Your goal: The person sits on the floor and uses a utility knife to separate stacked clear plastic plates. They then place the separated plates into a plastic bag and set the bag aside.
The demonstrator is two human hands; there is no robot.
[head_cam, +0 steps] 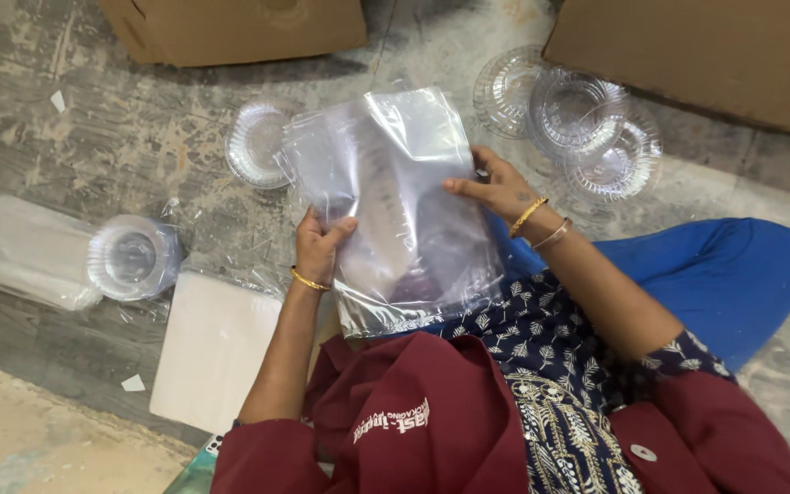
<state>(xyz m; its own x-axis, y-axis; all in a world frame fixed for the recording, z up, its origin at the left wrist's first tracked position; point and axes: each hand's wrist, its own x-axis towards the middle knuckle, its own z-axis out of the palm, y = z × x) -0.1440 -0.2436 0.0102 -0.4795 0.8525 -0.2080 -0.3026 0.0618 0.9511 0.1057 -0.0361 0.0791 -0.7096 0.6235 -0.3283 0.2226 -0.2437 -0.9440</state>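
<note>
Far left, on the floor: a flat stack of clear bags (pixel 25 252), with a stack of clear plastic bowls (pixel 132 258) lying on its right end, mouth toward you.

Near left: a pile of white sheets (pixel 212 352), square, flat on the floor, just right of the bowls.

Far, left of centre: a cardboard box (pixel 240 27), with a single clear plate (pixel 256 144) on the floor below it, partly behind the bag you hold.

Centre: a clear plastic bag (pixel 395 210), held up over your lap and touching nothing on the floor. Your left hand (pixel 319 247) grips its left edge, thumb on the front, fingers behind. Your right hand (pixel 496 187) holds its right edge, fingers flat and spread on the front. A dark shape shows faintly through the lower part; you cannot tell what it is.

Far right of centre: several clear plates (pixel 587 133), overlapping, just beyond your right hand and apart from it.

Far right: a second cardboard box (pixel 715 55), its near edge just behind the plates.

Near right: your knee in blue cloth (pixel 733 274), resting on the floor.
</note>
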